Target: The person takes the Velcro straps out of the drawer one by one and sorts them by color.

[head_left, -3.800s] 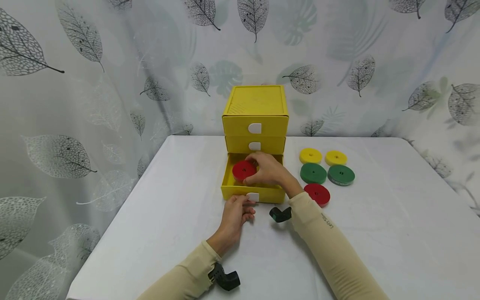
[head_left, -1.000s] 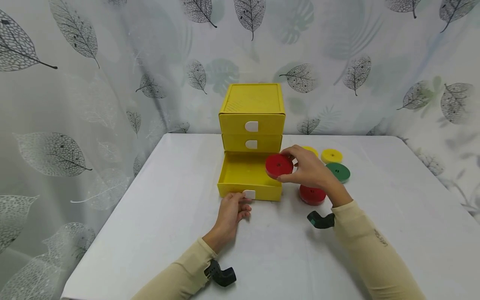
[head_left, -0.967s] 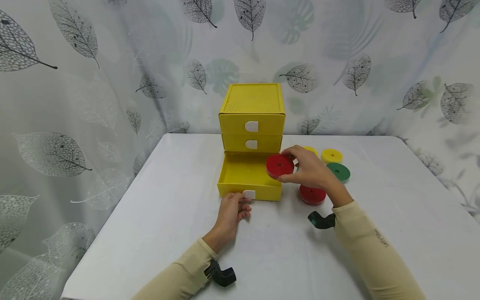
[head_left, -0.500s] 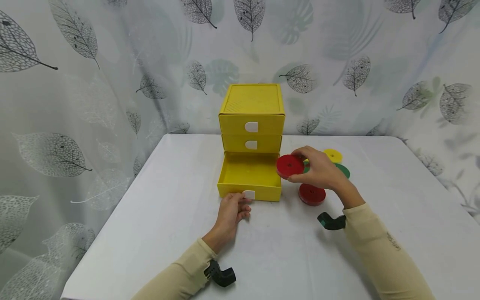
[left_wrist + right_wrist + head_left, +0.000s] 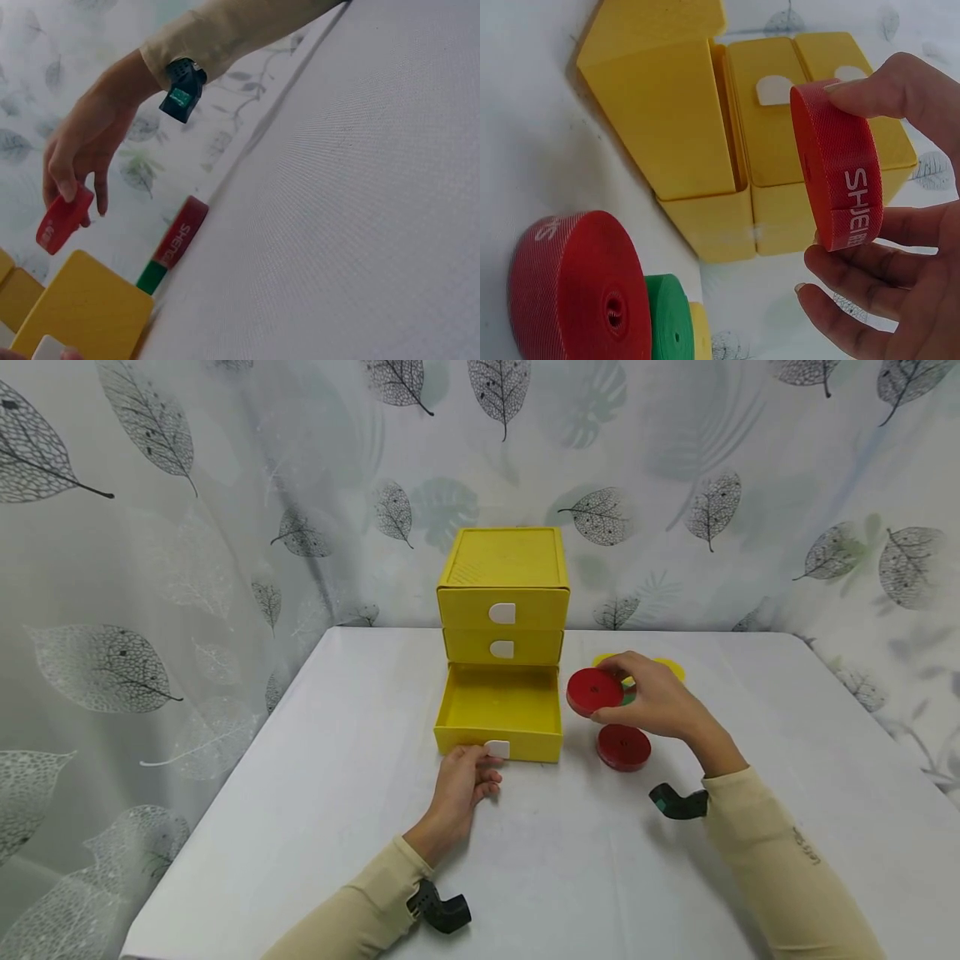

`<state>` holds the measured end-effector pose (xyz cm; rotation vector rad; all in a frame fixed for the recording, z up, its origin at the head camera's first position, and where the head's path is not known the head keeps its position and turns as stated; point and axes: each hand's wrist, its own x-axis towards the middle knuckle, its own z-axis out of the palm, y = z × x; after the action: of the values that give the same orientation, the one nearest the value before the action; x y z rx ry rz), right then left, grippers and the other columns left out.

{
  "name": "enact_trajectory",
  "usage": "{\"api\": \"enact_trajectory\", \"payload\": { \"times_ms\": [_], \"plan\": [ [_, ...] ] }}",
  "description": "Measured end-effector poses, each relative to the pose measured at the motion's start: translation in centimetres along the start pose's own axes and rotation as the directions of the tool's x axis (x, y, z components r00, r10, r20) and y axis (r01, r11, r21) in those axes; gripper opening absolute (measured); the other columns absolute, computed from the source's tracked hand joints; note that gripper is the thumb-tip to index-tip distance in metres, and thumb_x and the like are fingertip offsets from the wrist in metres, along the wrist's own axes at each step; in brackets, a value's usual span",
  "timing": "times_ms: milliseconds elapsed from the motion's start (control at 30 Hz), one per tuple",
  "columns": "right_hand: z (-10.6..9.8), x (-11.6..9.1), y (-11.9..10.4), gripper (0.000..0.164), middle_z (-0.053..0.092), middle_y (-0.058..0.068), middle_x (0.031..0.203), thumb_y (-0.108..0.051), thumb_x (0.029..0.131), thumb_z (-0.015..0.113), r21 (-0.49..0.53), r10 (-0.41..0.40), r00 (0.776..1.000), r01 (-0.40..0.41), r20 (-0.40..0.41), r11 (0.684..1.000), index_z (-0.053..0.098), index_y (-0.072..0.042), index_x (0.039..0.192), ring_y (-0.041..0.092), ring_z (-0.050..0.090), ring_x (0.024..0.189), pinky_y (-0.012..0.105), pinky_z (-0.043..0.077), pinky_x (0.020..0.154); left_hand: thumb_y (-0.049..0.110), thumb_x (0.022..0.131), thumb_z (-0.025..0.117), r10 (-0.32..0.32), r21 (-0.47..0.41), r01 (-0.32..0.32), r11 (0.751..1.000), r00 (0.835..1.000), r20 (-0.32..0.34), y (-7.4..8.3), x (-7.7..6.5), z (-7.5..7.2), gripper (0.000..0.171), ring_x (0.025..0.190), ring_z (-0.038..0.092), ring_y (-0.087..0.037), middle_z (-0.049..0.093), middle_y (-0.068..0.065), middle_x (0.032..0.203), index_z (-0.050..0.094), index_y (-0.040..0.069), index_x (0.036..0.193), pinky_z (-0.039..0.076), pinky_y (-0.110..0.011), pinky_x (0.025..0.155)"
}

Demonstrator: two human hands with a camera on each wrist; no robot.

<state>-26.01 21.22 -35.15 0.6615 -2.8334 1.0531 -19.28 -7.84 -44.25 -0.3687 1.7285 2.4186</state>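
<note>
My right hand (image 5: pixel 660 697) pinches a red tape roll (image 5: pixel 594 691) between thumb and fingers, just right of the pulled-out bottom drawer (image 5: pixel 457 743). In the right wrist view, white lettering runs along the woven edge of this held roll (image 5: pixel 847 165). Its lower edge overlaps a second red tape roll (image 5: pixel 624 748) lying flat on the table in the head view. My left hand (image 5: pixel 453 789) is at the drawer front, fingertips on the white pull tab (image 5: pixel 497 749); its remaining fingers are loosely curled. Nothing lies in the visible part of the drawer.
The yellow drawer cabinet (image 5: pixel 504 560) stands at the back of the white table (image 5: pixel 360 710), its two upper drawers closed. Green tape rolls (image 5: pixel 671 322) and yellow tape rolls (image 5: pixel 669 668) lie behind the second red roll, partly hidden by my right hand. A leaf-patterned curtain (image 5: pixel 300 577) hangs behind.
My right hand has lifted the red tape roll out of the drawer and carried it right, over beside the other rolls. My left hand has stayed at the drawer front.
</note>
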Motion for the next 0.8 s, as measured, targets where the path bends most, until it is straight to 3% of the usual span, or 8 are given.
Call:
{"api": "enact_trajectory", "payload": {
  "times_ms": [500,800],
  "plan": [
    [-1.0,-1.3,1.5,0.067,0.063,0.014,0.122,-0.028,0.082,0.088,-0.033,0.044,0.999,-0.044,-0.005,0.999,0.057,0.002,0.134,0.032,0.057,0.112,0.050,0.058,0.086,0.015,0.107,0.053,-0.003,-0.002,0.003,1.000,1.000,0.005,-0.1,0.2,-0.1,0.018,0.067,0.058,-0.014,0.067,-0.022,0.113,0.052,-0.001,0.114,0.053,-0.023,0.062],
    [-1.5,-2.0,2.2,0.067,0.062,0.017,0.124,-0.027,0.084,0.087,-0.043,0.063,0.998,-0.063,0.009,0.997,0.056,0.004,0.135,0.035,0.056,0.114,0.055,0.057,0.090,0.016,0.107,0.053,-0.008,0.004,0.008,1.000,1.000,0.005,0.0,0.1,-0.1,0.020,0.069,0.058,-0.015,0.067,-0.020,0.111,0.051,-0.001,0.115,0.052,-0.023,0.062]
  ]
}}
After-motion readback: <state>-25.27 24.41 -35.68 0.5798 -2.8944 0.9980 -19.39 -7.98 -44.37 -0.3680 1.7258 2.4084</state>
